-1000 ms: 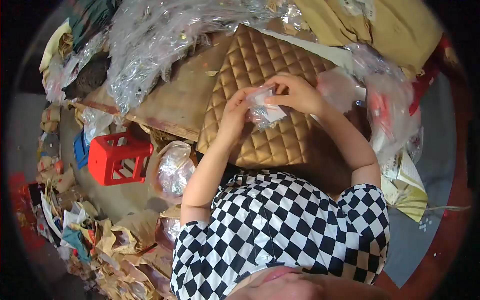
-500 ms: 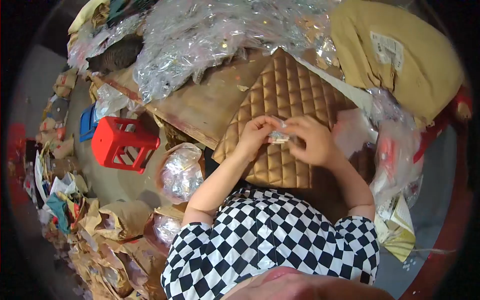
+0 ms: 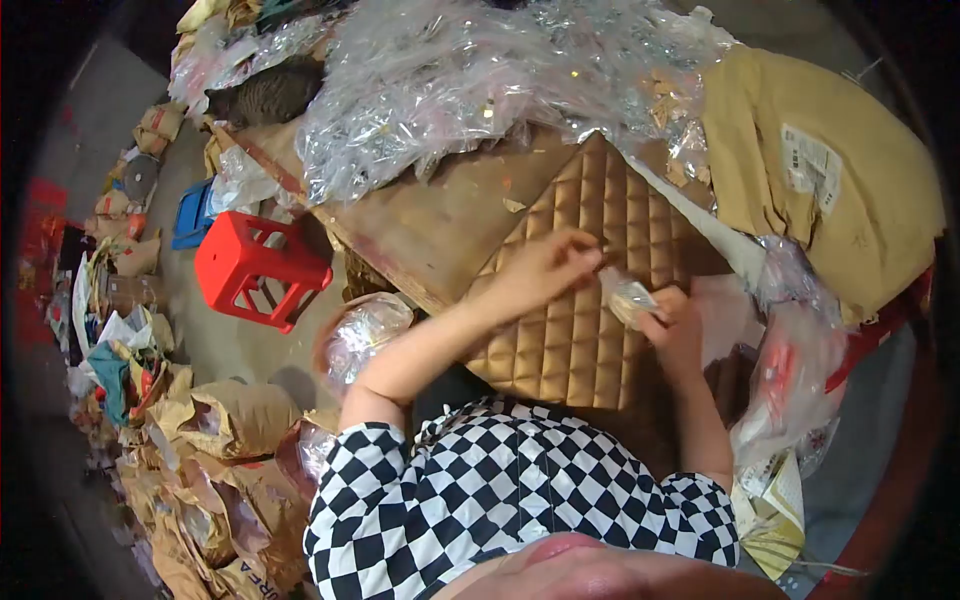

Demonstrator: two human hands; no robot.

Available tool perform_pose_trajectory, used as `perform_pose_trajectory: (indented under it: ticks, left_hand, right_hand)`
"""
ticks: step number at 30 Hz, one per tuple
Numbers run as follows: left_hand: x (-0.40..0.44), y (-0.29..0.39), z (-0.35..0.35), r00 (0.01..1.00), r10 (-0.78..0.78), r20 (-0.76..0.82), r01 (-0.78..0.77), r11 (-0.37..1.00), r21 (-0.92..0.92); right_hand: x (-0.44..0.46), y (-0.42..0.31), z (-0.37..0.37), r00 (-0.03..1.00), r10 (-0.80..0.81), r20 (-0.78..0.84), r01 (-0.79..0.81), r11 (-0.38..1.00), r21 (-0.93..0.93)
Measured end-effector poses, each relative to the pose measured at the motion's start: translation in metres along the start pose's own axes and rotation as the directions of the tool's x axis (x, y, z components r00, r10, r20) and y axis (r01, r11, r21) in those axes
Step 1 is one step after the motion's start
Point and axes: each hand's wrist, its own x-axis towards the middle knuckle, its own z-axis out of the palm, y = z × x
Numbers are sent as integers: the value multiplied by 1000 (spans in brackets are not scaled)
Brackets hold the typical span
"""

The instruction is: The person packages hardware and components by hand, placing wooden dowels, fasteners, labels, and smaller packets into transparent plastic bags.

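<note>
My right hand (image 3: 678, 335) pinches a small clear plastic bag (image 3: 627, 296) with pale contents I cannot make out. The bag hangs over a brown quilted pad (image 3: 575, 345) lying on the wooden table (image 3: 420, 215). Just up and left of the bag is my left hand (image 3: 555, 265), with its thumb and fingers drawn together. Whether anything small sits between those fingertips cannot be seen.
A big heap of clear plastic bags (image 3: 430, 90) covers the table's far side, with a cat (image 3: 275, 92) beside it. A large tan sack (image 3: 830, 170) stands at the right. On the left are a red stool (image 3: 255, 268) and paper sacks (image 3: 235, 415).
My hands were together around the small bag and have moved apart. The right hand now has the bag, lower and to the right. The view has shifted slightly.
</note>
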Motion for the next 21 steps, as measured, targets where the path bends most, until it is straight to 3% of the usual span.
perform_pose_trajectory:
  ticks: [1, 2, 3, 4, 5, 6, 8, 9, 11, 13, 15, 16, 18, 19, 21]
  left_hand:
    - [16, -1, -17, 987, 141, -80, -118, 964, 240]
    - [32, 8, -37, 963, 238, -130, -174, 911, 374]
    - [61, -10, -60, 901, 404, -161, -222, 746, 628]
    - [78, 1, -77, 880, 388, -274, -99, 715, 692]
    - [109, -4, -106, 806, 561, -187, -184, 540, 822]
    - [143, -16, -133, 698, 702, -144, -220, 401, 889]
    - [195, -16, -167, 621, 775, -117, -30, 173, 985]
    - [212, -14, -180, 613, 782, -111, -35, 168, 985]
    - [240, -8, -203, 662, 748, 44, 81, -129, 988]
    - [259, -2, -213, 638, 762, 108, 11, -149, 989]
    - [273, 10, -215, 852, 452, -263, 224, 140, 965]
    - [278, 10, -222, 854, 451, -260, 220, 139, 966]
    - [278, 17, -239, 677, 680, -282, 93, 301, 949]
    - [270, 29, -235, 682, 676, -279, 94, 298, 950]
    - [253, 56, -232, 563, 777, -281, -16, 351, 936]
  right_hand:
    - [-2, 8, -8, 991, 128, -24, -125, 986, 106]
    - [-5, 5, -11, 991, 126, -35, -121, 987, 107]
    - [-9, -1, -14, 976, 191, -102, -166, 962, 216]
    - [-14, -4, -16, 953, 259, -159, -197, 925, 326]
    - [-18, 5, -19, 953, 252, -169, -187, 926, 327]
    - [-25, 24, -22, 947, 289, -140, -235, 920, 313]
    - [-33, 41, -21, 944, 309, -119, -263, 918, 298]
    - [-40, 44, -17, 950, 284, -130, -231, 919, 321]
    - [-39, 38, -12, 959, 244, -144, -183, 922, 342]
    - [-42, 21, -14, 941, 323, -104, -262, 885, 384]
    - [-42, 20, -19, 946, 298, -131, -225, 889, 399]
    - [-45, 20, -20, 947, 283, -151, -199, 888, 415]
    - [-47, 24, -32, 937, 321, -137, -242, 880, 409]
    - [-49, 26, -35, 925, 360, -119, -287, 869, 402]
    - [-49, 29, -36, 925, 360, -119, -289, 873, 393]
